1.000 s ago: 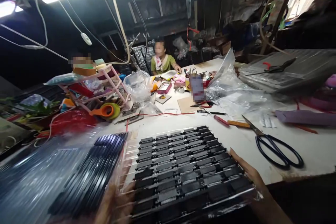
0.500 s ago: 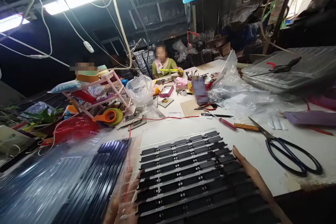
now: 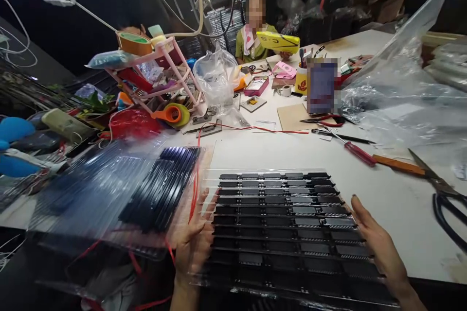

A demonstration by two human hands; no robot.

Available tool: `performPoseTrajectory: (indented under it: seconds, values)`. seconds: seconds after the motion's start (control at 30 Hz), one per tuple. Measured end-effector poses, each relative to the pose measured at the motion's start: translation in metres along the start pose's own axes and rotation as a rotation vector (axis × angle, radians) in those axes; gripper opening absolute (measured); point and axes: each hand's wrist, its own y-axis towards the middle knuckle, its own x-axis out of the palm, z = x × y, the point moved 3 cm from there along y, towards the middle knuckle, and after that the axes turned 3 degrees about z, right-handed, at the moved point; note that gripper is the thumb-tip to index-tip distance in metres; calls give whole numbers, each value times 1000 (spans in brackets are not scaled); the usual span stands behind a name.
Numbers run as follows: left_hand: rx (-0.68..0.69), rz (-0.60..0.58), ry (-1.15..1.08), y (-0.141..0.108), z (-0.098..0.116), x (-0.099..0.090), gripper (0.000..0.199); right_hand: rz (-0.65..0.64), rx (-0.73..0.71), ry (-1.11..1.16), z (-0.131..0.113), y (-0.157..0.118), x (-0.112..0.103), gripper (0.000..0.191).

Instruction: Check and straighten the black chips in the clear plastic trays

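Note:
A clear plastic tray [image 3: 204,272] holds rows of flat black parts [image 3: 277,226] with fine comb-like teeth. It is gripped at both sides, its near end toward me and its far end over the white table. My left hand [image 3: 191,248] is closed on the left edge, partly seen through the clear plastic. On the right edge lies my right hand [image 3: 381,243], thumb up along the side and the other fingers hidden beneath. To the left, near my left hand, is a stack of clear trays [image 3: 98,180] with dark strips [image 3: 162,184] and red string [image 3: 195,194].
Large scissors [image 3: 436,184], a red-handled screwdriver [image 3: 359,154] and pliers [image 3: 323,120] lie at the right. A pink rack [image 3: 175,51] stands at the left, clear plastic sheeting [image 3: 397,92] at the right. Across the table a person [image 3: 257,34] holds a yellow packet [image 3: 278,42].
My view has tipped down and turned left. The tray is still in both hands and looks more level. The person opposite has turned the yellow packet's printed face toward me.

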Motion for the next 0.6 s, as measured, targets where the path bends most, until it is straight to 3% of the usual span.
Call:
performPoseTrajectory:
  seconds: [0.13,0.27,0.37,0.5,0.6]
  values:
    - [2,12,-17,-1,-1,-15,78,152,-40,-35,9,3,-24,40]
    - [5,-62,-92,-5,0,-8,75,215,-71,-93,17,2,-40,46]
    - [25,-38,-177,-7,1,0,67,218,-27,-135,16,2,-47,51]
    - [31,-24,-188,-7,2,1,67,211,67,-174,9,-4,-35,54]
    - [-13,-37,-164,-6,2,0,68,257,91,-94,4,-13,-8,38]
